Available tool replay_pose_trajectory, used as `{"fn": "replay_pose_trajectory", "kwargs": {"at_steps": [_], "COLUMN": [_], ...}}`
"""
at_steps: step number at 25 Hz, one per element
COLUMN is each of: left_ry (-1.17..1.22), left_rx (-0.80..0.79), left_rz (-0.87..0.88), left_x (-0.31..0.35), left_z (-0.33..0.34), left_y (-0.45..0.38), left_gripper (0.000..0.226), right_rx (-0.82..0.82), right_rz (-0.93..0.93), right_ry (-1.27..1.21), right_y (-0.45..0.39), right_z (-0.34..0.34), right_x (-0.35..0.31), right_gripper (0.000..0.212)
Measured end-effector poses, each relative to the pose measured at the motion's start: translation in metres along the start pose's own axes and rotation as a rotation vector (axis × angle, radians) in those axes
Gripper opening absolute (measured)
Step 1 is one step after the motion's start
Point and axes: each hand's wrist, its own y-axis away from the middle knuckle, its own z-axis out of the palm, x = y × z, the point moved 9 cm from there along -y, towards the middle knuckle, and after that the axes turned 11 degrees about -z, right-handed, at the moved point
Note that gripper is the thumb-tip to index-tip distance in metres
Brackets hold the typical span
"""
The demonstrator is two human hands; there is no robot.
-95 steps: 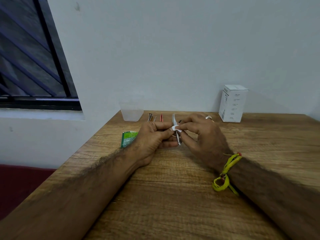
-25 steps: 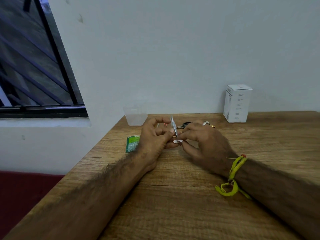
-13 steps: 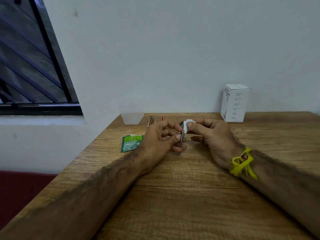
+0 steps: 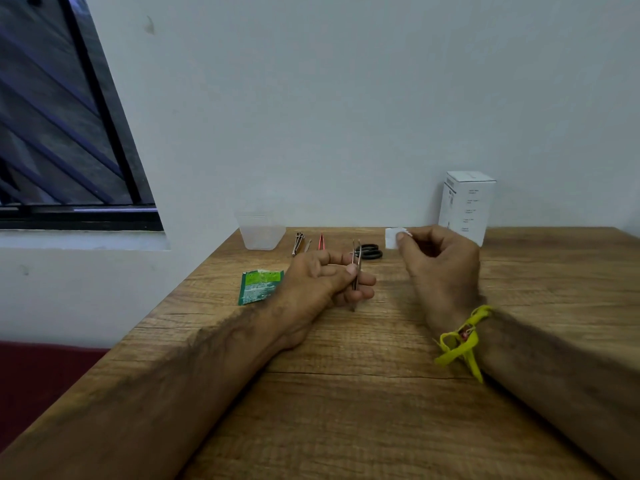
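Your L hand gripped the slim metal tweezers upright over the grained wooden table, fingers curled. Your R hand pinched the small white square pad; bare wood betw. them.

Both forearms bare and hairy, no sleeves in view. Right wrist carries a knotted yellow band with loose ends and a small red bead.

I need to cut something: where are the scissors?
Head view: the black scissors lie far back on the table, just behind the tweezers and left of the white pad.
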Motion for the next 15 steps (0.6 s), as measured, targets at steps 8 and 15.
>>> {"fn": "replay_pose_trajectory", "kwargs": {"at_steps": [8, 15], "left_ry": [-0.072, -0.115], "left_rx": [-0.07, -0.073], "left_rz": [-0.014, 0.02], "left_x": [-0.003, 0.0], "left_z": [0.012, 0.015], "left_y": [0.0, 0.002], "left_gripper": [0.017, 0.018], "right_rx": [-0.186, -0.258], "right_rz": [-0.545, -0.637], "right_ry": [0.202, 0.322], "right_y": [0.013, 0.014], "right_z": [0.019, 0.027], "right_x": [-0.049, -0.051], "right_gripper": [0.005, 0.009]}}
